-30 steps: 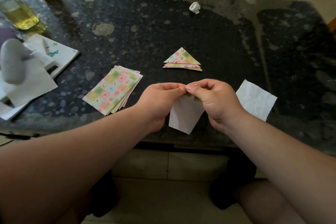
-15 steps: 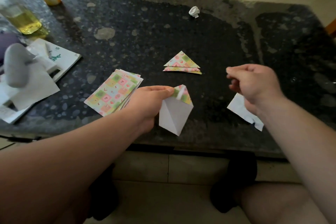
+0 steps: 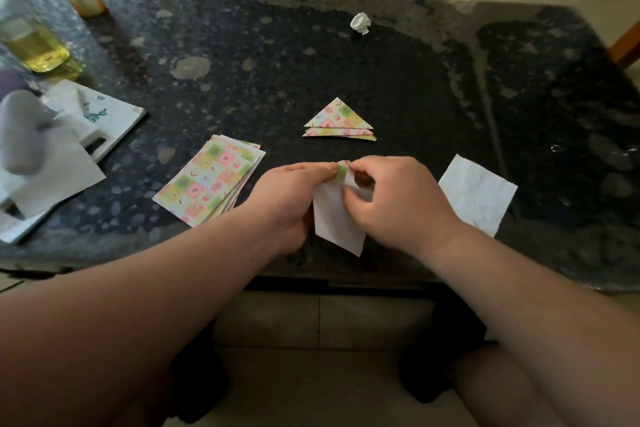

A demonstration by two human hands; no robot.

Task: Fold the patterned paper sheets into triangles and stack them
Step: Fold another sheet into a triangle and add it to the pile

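Above the table's near edge I hold a patterned sheet [image 3: 337, 218], its white back toward me and a coloured corner turned over at the top. My left hand [image 3: 289, 198] pinches that top corner from the left. My right hand [image 3: 394, 198] pinches it from the right, fingers curled over the paper. A pile of flat patterned sheets [image 3: 209, 180] lies left of my hands. Further back sits a small stack of folded patterned triangles [image 3: 339, 121].
A white paper square [image 3: 479, 194] lies right of my hands on the dark stone table [image 3: 433, 87]. A crumpled paper ball [image 3: 361, 23] sits at the back. White papers, a grey object [image 3: 20, 132] and a bottle of yellow liquid [image 3: 33, 45] crowd the left edge.
My right hand, which had swung away to the right half a second ago, has come back and pinches the sheet's top corner again. The left hand kept hold of the sheet.
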